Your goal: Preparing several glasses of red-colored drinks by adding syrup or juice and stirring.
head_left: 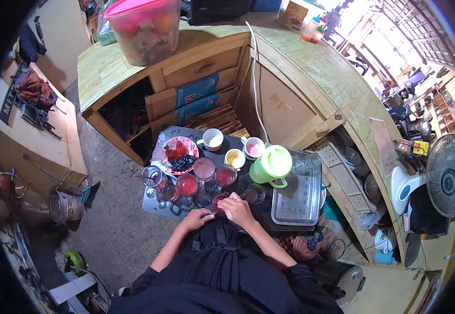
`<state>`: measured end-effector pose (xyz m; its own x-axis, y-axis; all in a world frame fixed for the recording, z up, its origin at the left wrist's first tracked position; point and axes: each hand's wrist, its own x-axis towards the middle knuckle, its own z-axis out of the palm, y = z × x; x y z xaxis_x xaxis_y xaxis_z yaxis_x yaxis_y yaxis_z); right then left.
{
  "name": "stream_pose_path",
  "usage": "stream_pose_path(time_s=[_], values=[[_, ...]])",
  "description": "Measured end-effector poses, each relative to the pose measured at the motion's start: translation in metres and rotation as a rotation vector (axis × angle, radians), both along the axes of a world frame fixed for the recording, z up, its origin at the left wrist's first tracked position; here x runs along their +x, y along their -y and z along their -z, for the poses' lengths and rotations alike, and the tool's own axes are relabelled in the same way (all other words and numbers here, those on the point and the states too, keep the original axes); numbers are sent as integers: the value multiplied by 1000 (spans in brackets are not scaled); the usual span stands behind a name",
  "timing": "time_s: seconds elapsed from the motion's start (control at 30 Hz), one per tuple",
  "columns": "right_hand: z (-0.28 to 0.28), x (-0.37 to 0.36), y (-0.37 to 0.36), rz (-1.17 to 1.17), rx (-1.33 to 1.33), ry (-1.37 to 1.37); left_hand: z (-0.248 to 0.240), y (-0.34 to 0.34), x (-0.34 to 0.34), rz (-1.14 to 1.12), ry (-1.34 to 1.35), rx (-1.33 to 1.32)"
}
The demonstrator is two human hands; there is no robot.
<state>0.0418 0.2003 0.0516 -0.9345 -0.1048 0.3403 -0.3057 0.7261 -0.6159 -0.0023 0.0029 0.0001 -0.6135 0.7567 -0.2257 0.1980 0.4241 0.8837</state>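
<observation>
A glass of red liquid (217, 201) stands close to my body at the near edge of the low dark table (179, 135). My right hand (236, 208) comes over it from the right, fingers pinched together at its rim; whatever they grip is hidden. Just left of the same glass, my left hand (198, 217) has its fingers curled together, and what is between them does not show. Beyond my hands are several glass mugs with red or pink contents, among them one red mug (187, 184) and a pink one (204, 169). A glass mug with a spoon (152, 177) stands at the left.
Farther back are a plate with red stuff and black plastic (172, 144), a white mug (213, 139), a yellow-filled cup (235, 158) and a pink-filled cup (253, 148). At right stand a green pitcher (272, 166) and clear tray (295, 205). A wooden counter (316, 57) curves behind.
</observation>
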Motion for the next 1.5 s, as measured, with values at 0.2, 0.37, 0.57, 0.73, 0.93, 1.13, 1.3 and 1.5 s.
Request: stream_pose_path(time_s=[0.2,0.37,0.57,0.73,0.93,1.13,1.3,1.5], values=[[-8,-8,5,205,91,105,-2,-2,-2,-20,83,-90],[-14,5,19,277,66,185,-6,-12,-4,88,395,-68],[-14,25,23,441,2,285,-7,-18,0,113,752,84],[-30,34,8,492,-46,289,-2,-15,5,81,688,102],[-27,62,-5,577,-155,260,-16,4,12,8,542,-7],[-24,85,-28,714,-272,204,-6,32,26,-184,673,39],[-1,76,-110,978,-285,3,-4,32,33,-397,820,126],[17,15,-253,1126,-92,84,5,17,32,-502,774,313]])
